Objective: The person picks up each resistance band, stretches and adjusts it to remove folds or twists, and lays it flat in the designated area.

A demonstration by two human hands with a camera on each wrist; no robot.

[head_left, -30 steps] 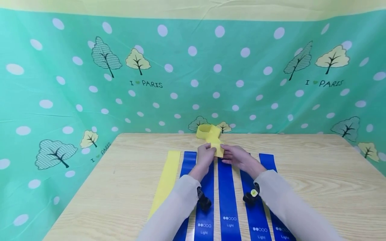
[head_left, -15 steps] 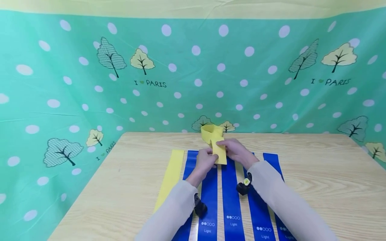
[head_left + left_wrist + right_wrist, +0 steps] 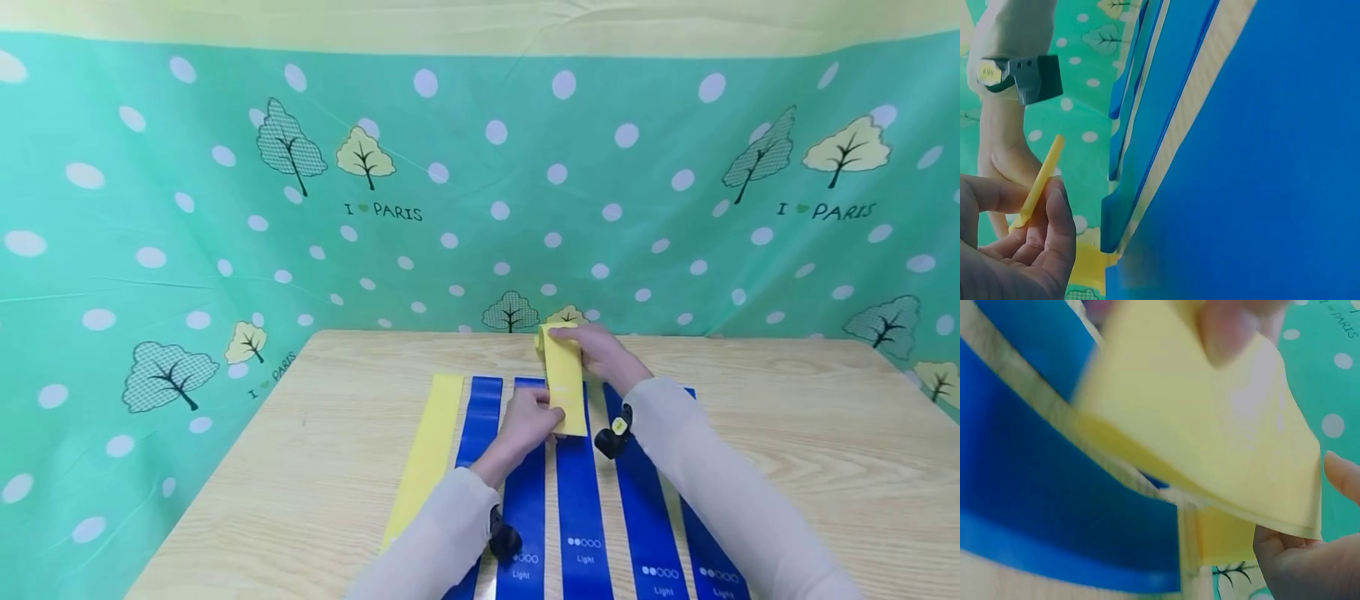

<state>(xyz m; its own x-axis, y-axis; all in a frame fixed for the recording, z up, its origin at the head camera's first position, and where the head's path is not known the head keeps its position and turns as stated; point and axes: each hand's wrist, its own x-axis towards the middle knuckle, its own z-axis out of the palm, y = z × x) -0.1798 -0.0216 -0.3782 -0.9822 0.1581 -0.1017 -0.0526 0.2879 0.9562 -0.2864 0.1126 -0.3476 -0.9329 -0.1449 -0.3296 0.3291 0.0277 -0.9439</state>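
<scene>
A yellow resistance band (image 3: 566, 375) hangs stretched between both hands above the blue bands. My left hand (image 3: 527, 421) pinches its near end between thumb and fingers, as the left wrist view also shows for the band's edge (image 3: 1042, 178). Farther up, my right hand (image 3: 603, 354) grips the same band, thumb on top and fingers beneath. In the right wrist view the band's broad face (image 3: 1210, 425) fills the middle, and the rest of it curls behind the right hand. Below lie several flat blue resistance bands (image 3: 577, 500), side by side; some print "Light".
Left of the blue bands lies another yellow band (image 3: 427, 458), flat on the wooden table (image 3: 300, 467). A green dotted cloth (image 3: 450, 192) hangs behind the table's back edge. Black wrist cameras (image 3: 506, 540) sit under the sleeves.
The left hand has drawn the yellow band's end toward me, and the right hand has moved up and away. A longer straight piece now shows; the loop at the back has shrunk.
</scene>
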